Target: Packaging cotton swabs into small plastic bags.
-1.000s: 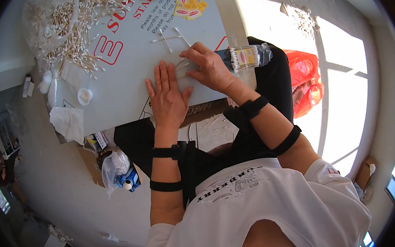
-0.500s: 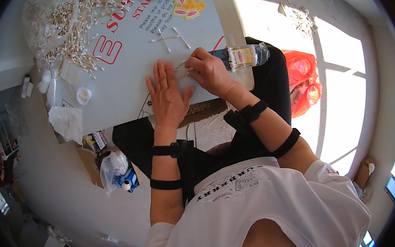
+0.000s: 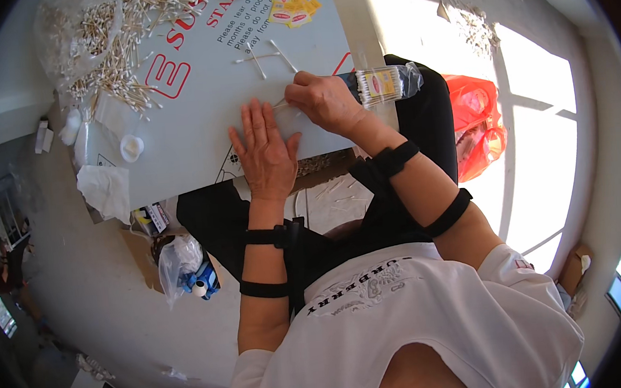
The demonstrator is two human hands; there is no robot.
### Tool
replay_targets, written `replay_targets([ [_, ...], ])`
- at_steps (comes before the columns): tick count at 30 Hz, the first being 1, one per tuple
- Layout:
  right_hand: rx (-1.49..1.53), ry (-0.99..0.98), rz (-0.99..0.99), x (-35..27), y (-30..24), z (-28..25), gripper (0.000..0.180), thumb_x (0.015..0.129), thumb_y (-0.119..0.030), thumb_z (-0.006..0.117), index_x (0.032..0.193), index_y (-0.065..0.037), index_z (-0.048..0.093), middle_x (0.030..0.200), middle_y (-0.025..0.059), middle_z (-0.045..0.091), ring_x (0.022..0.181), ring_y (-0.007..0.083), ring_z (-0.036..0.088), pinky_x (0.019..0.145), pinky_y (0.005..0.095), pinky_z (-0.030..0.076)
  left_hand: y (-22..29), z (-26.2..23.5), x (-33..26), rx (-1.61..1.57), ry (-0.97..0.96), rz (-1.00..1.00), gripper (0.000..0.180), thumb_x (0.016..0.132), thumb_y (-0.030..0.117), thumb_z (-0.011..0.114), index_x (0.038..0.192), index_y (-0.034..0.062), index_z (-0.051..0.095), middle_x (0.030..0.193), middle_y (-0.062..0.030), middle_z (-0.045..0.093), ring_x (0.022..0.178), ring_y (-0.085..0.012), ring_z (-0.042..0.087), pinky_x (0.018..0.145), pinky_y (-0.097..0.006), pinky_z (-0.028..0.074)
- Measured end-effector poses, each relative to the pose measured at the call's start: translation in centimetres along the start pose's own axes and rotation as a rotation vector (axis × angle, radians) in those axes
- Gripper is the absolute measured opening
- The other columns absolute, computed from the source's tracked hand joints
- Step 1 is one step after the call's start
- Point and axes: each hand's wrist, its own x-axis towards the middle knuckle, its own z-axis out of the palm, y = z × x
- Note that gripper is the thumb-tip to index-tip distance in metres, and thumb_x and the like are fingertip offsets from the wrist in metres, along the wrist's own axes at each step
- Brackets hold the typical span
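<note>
My left hand (image 3: 267, 153) lies flat, palm down, on the grey sheet-covered tabletop (image 3: 197, 137), fingers stretched out. To its right, my right hand (image 3: 325, 104) is closed, thumb and fingers pinched together low over the sheet. A thin cotton swab (image 3: 281, 107) shows between the two hands, its end running under the right fingertips. Just beyond them, a few loose cotton swabs (image 3: 284, 56) lie crossed on the sheet. Beside the right wrist, at the table's right edge, is a clear pack of cotton swabs (image 3: 378, 84) with a yellow label.
A big heap of cotton swabs (image 3: 107, 68), partly under clear plastic, covers the far left. Yellow cards (image 3: 293, 7) lie at the far edge. A small white cup (image 3: 132, 147) and a white tissue (image 3: 104, 193) sit at left. A red plastic bag (image 3: 476, 126) stands on the floor.
My right hand has shifted slightly left, covering more of the swabs that showed between the hands. My left hand has slid slightly toward me, still flat.
</note>
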Motion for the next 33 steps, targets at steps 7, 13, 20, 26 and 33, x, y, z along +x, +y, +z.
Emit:
replay_targets([
  [7,-0.002,-0.089,-0.126,1.1,1.0,-0.3,0.007,0.083,-0.009,0.065,0.086,-0.008,0.059,0.088,0.0091,0.059,0.076,0.0334,0.065,0.065,0.0414,0.053,-0.1,0.4,-0.1,0.009,0.050,0.000,0.065,0.093,0.032,0.059,0.145,0.0000,0.038,0.154,-0.0184,0.032,0.145,-0.0357,0.025,0.115,-0.058,0.016],
  [13,0.039,0.012,-0.061,1.4,0.7,0.2,0.008,0.084,-0.009,0.065,0.088,-0.008,0.058,0.090,0.0098,0.059,0.077,0.0345,0.064,0.064,0.0415,0.053,0.0,0.8,0.5,-0.020,0.069,-0.009,0.064,0.092,0.030,0.061,0.144,0.0011,0.039,0.154,-0.0180,0.033,0.145,-0.0360,0.026,0.114,-0.060,0.016],
  [20,-0.188,-0.161,-0.203,2.2,0.4,-0.1,0.009,0.082,-0.007,0.063,0.083,-0.005,0.054,0.091,0.0121,0.058,0.077,0.0338,0.065,0.062,0.0418,0.053,-0.3,1.1,1.4,0.036,0.040,-0.041,0.073,0.092,0.039,0.060,0.150,0.0045,0.032,0.158,-0.0177,0.026,0.147,-0.0354,0.021,0.115,-0.060,0.012],
  [26,-0.055,-0.135,-0.201,1.9,0.7,-0.3,0.008,0.079,-0.003,0.061,0.083,-0.005,0.054,0.089,0.0117,0.057,0.078,0.0338,0.064,0.064,0.0414,0.054,0.3,1.1,1.9,-0.007,-0.012,-0.107,0.082,0.092,0.049,0.057,0.151,0.0014,0.027,0.159,-0.0184,0.022,0.150,-0.0343,0.014,0.116,-0.061,0.005],
  [33,-0.128,0.013,-0.204,2.5,0.4,0.5,0.006,0.080,-0.003,0.059,0.080,-0.004,0.054,0.089,0.0122,0.057,0.079,0.0335,0.064,0.065,0.0416,0.054,0.0,1.3,1.8,0.020,-0.002,-0.082,0.083,0.091,0.048,0.058,0.152,0.0015,0.026,0.160,-0.0183,0.022,0.150,-0.0323,0.015,0.116,-0.060,0.005],
])
